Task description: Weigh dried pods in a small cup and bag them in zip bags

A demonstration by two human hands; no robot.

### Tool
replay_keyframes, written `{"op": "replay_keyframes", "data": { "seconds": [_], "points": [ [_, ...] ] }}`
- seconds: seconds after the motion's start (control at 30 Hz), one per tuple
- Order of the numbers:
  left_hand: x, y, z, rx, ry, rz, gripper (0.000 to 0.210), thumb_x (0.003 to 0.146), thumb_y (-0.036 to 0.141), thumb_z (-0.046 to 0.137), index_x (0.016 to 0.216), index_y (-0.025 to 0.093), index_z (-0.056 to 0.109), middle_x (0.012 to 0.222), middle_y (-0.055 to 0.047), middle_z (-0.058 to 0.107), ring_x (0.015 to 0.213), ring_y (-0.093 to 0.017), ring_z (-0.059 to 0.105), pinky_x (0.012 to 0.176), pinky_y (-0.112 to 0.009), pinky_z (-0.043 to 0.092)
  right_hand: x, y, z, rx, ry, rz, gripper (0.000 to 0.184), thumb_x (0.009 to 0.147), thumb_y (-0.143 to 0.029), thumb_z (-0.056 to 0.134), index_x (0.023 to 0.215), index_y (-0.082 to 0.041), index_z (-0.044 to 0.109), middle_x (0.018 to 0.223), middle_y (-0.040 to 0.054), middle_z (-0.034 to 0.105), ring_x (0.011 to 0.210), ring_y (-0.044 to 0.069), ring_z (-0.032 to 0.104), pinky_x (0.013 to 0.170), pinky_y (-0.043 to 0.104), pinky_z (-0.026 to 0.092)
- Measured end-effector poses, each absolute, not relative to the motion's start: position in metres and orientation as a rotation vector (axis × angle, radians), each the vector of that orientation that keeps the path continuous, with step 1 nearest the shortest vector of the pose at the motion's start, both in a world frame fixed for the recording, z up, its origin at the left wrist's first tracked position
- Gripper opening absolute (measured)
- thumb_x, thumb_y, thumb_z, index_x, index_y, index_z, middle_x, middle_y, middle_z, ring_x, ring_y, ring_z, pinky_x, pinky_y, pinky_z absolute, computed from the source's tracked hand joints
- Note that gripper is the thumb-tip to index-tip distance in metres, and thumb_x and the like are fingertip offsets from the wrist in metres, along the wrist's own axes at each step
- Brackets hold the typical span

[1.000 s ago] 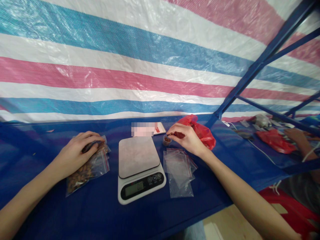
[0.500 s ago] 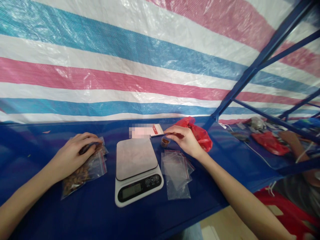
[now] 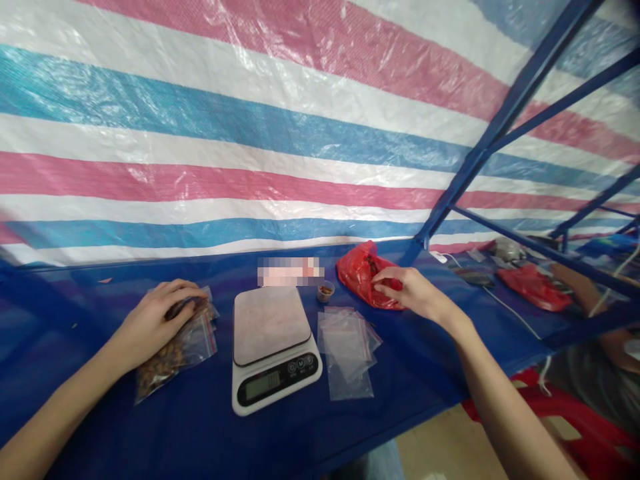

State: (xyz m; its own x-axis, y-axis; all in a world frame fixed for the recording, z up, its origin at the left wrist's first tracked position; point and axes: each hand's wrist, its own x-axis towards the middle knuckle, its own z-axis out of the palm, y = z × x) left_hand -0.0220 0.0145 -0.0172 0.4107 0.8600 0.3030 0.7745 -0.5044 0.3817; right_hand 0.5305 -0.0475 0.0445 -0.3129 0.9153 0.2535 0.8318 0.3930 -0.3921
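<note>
My left hand (image 3: 153, 322) lies flat on a clear zip bag filled with brown pieces (image 3: 173, 352) at the left of the blue table (image 3: 100, 413). A white digital kitchen scale (image 3: 273, 347) stands in the middle with nothing on its plate. A stack of empty clear zip bags (image 3: 347, 350) lies right of the scale. Behind them sits a small cup (image 3: 325, 291) with reddish contents. My right hand (image 3: 407, 290) rests on a red plastic bag (image 3: 361, 273) at the back right, fingers curled at its opening.
A striped pink, blue and white tarp (image 3: 250, 133) hangs behind the table. A blue metal frame (image 3: 480, 153) rises at the right. Beyond it, another person's arm (image 3: 580, 280) and another red bag (image 3: 533, 277) are on a neighbouring table. A red stool (image 3: 595, 440) stands below right.
My right hand left the small cup and moved right to the red plastic bag. The left hand stayed on the filled bag. The view tilted slightly.
</note>
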Motion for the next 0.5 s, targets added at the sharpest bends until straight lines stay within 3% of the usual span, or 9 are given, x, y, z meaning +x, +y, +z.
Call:
{"op": "replay_keyframes", "data": {
  "seconds": [0.17, 0.33, 0.43, 0.5],
  "points": [
    [-0.024, 0.016, -0.020, 2.482, 1.439, 0.725, 0.039, 0.098, 0.050, 0.047, 0.113, 0.028, 0.075, 0.123, -0.008, 0.073, 0.117, -0.029, 0.063, 0.108, -0.046, 0.047, 0.546, -0.056, 0.065, -1.813, -2.456, -0.127, 0.023, 0.091, -0.010, 0.059, 0.096, -0.021, 0.079, 0.095, 0.0102, 0.079, 0.090, 0.025, 0.074, 0.084, 0.033, 0.055],
    [-0.026, 0.017, -0.021, 2.499, 1.444, 0.704, 0.038, 0.098, 0.049, 0.048, 0.112, 0.028, 0.076, 0.123, -0.008, 0.073, 0.117, -0.030, 0.064, 0.107, -0.047, 0.048, 0.526, -0.060, 0.068, -1.899, -2.540, -0.703, 0.026, 0.093, -0.003, 0.053, 0.093, -0.013, 0.077, 0.106, 0.0215, 0.073, 0.112, 0.037, 0.064, 0.094, 0.047, 0.051],
    [-0.026, 0.018, -0.022, 2.509, 1.443, 0.696, 0.037, 0.098, 0.048, 0.048, 0.113, 0.029, 0.076, 0.123, -0.007, 0.073, 0.118, -0.030, 0.064, 0.108, -0.046, 0.048, 0.512, -0.057, 0.061, -1.602, -2.753, -0.516, 0.026, 0.098, -0.007, 0.052, 0.094, -0.015, 0.075, 0.111, 0.0182, 0.072, 0.113, 0.031, 0.064, 0.094, 0.040, 0.051],
    [-0.026, 0.018, -0.023, 2.509, 1.448, 0.706, 0.037, 0.098, 0.048, 0.048, 0.113, 0.028, 0.076, 0.123, -0.008, 0.073, 0.118, -0.029, 0.065, 0.108, -0.046, 0.049, 0.513, -0.053, 0.058, -1.464, -2.847, -0.300, 0.026, 0.101, -0.008, 0.049, 0.100, -0.018, 0.074, 0.112, 0.0134, 0.072, 0.105, 0.024, 0.067, 0.087, 0.033, 0.051]
  ]
}}
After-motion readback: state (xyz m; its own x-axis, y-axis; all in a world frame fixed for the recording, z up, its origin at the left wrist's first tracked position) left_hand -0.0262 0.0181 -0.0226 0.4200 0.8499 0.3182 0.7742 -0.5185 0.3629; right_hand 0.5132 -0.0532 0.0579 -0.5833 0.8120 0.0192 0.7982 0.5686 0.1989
